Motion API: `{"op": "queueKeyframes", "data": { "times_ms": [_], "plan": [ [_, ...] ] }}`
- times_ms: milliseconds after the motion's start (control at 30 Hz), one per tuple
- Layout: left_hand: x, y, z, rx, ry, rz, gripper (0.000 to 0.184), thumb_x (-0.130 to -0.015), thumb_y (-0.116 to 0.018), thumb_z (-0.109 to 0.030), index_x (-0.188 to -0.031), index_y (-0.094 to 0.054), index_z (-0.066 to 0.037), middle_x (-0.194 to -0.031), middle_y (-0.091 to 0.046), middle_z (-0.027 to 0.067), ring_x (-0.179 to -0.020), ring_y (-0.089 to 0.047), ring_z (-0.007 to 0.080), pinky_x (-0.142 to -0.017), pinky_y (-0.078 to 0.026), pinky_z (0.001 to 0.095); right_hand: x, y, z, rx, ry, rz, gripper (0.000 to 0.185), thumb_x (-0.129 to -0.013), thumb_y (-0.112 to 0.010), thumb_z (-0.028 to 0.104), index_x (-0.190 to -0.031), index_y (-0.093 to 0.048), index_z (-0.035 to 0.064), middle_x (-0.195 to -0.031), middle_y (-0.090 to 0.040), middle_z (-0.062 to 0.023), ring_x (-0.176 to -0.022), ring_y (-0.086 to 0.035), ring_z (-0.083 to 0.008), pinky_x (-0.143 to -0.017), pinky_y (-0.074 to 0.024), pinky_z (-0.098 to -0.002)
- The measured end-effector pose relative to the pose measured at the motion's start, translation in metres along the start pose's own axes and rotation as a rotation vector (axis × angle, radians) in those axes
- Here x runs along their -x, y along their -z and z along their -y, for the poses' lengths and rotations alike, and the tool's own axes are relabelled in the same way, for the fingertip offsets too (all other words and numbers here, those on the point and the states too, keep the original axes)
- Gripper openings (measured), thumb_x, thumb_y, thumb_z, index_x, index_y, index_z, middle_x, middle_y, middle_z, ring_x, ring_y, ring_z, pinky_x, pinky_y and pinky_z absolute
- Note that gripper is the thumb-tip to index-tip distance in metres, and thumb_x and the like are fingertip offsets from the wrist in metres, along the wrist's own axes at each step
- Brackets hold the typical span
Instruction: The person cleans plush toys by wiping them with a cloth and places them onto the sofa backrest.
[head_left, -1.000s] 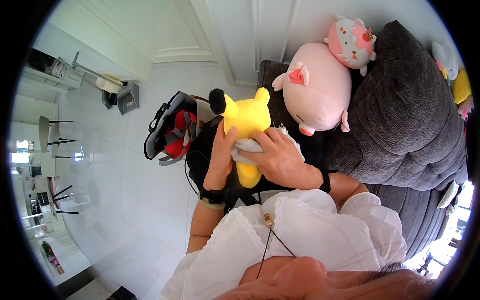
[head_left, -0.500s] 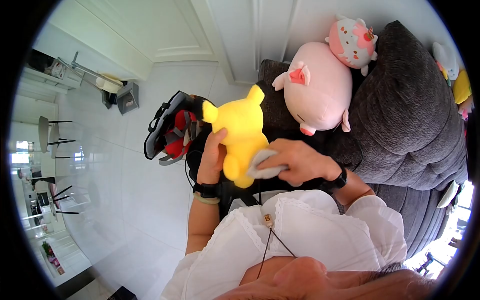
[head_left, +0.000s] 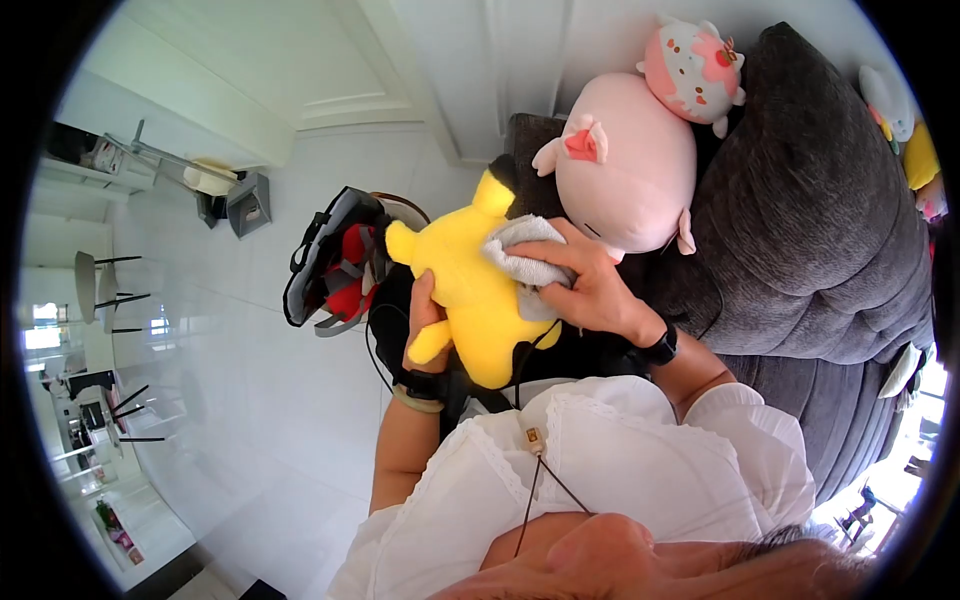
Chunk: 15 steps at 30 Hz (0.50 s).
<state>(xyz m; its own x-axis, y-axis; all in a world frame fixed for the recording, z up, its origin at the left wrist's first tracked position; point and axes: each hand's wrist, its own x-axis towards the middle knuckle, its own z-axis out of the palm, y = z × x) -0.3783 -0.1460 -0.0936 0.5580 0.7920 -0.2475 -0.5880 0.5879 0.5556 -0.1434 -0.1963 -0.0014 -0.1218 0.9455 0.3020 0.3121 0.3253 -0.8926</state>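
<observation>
likely wiping yellow plush toy (head_left: 465,262); pinching grey cloth (head_left: 530,262) against it in right hand (head_left: 602,292); clasping its side in left hand (head_left: 421,312); needing steadiness.

The lone head view looks down (its edges dark and rounded) from close above the hands (head_left: 590,285).

Near the centre of the frame there are two hands, one left hand (head_left: 424,325) and one right hand (head_left: 592,285), with two black wristbands (head_left: 662,346) and one pale bracelet (head_left: 415,402); also one yellow plush toy (head_left: 462,270) and one grey cloth (head_left: 528,250). At upper right are two pink plush toys (head_left: 625,165). The number of plush toys at the right edge cannot be told.
</observation>
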Motion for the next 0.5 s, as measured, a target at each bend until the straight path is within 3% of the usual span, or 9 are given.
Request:
{"op": "queueKeyframes", "data": {
  "times_ms": [200,333,500],
  "plan": [
    [-0.002,0.0,-0.004,-0.074,0.023,-0.08,0.065,-0.097,-0.051,-0.048,-0.145,-0.045,-0.004,-0.139,-0.058,0.0144,-0.124,-0.059,0.0296,-0.107,-0.046,0.0444,0.005,0.012,0.001,-0.024,0.043,0.239,0.049,-0.072,-0.063,-0.006,-0.117,-0.072,0.0106,-0.114,-0.062,-0.0163,-0.106,-0.061,-0.0357,-0.093,-0.0502,-0.0404],
    [-0.001,-0.002,-0.005,0.059,0.078,-0.066,0.07,-0.094,-0.054,-0.051,-0.145,-0.045,-0.004,-0.139,-0.058,0.0149,-0.124,-0.059,0.0305,-0.107,-0.046,0.0451,0.004,0.018,0.007,0.088,0.025,0.328,0.044,-0.07,-0.064,-0.001,-0.111,-0.073,0.0127,-0.109,-0.065,-0.0115,-0.101,-0.062,-0.0337,-0.088,-0.0514,-0.0395],
    [-0.002,0.004,-0.017,-0.076,-0.001,-0.034,0.066,-0.096,-0.051,-0.05,-0.142,-0.048,-0.003,-0.135,-0.06,0.0148,-0.119,-0.062,0.0307,-0.104,-0.05,0.0446,-0.004,0.041,0.012,0.146,-0.124,0.653,0.041,-0.07,-0.065,0.004,-0.109,-0.074,0.0135,-0.102,-0.065,-0.0108,-0.095,-0.062,-0.0325,-0.083,-0.0512,-0.0387]
  ]
}}
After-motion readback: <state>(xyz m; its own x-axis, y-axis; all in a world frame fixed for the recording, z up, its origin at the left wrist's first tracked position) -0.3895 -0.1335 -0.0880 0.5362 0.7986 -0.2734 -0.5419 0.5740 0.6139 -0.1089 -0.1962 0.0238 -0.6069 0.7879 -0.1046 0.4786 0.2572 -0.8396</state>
